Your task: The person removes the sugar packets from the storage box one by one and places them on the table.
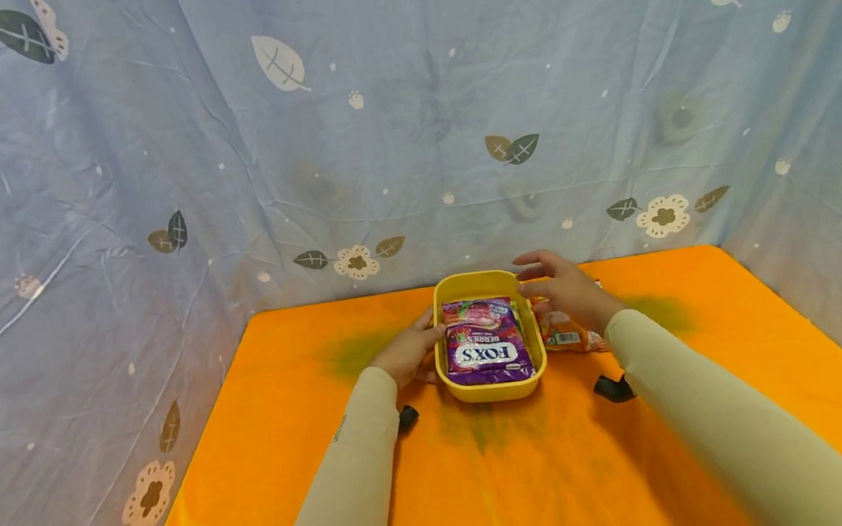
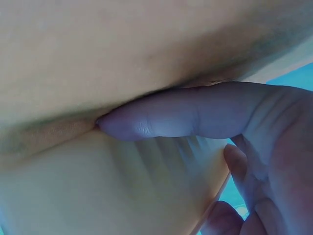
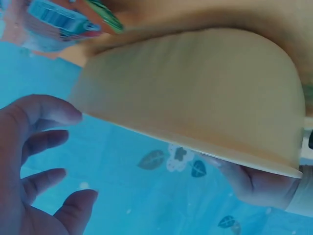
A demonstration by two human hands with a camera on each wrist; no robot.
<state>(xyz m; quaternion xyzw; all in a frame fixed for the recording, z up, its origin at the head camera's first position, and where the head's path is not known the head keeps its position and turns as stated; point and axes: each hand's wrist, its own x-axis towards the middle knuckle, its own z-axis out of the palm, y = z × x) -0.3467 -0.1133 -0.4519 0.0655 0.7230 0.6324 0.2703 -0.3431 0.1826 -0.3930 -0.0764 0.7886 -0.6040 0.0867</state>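
A yellow plastic container (image 1: 494, 392) sits on the orange table, its mouth facing up. Inside lies a purple Fox's Berries candy bag (image 1: 483, 333), with a sliver of green and yellow showing along its right side. At the container's left side, my left hand (image 1: 409, 349) grips the wall, its thumb at the rim. In the left wrist view one finger (image 2: 171, 117) lies along the container's lower edge. My right hand (image 1: 562, 288) hovers by the right rim with fingers spread and loosely bent, holding nothing. An orange packet (image 1: 570, 335) lies right of the container, partly hidden beneath that hand.
The orange tabletop (image 1: 531, 487) meets a blue leaf-print curtain (image 1: 413, 172) at the back and sides. A black piece (image 1: 614, 388) shows beside the right forearm, and another black piece (image 1: 408, 419) beside the left wrist.
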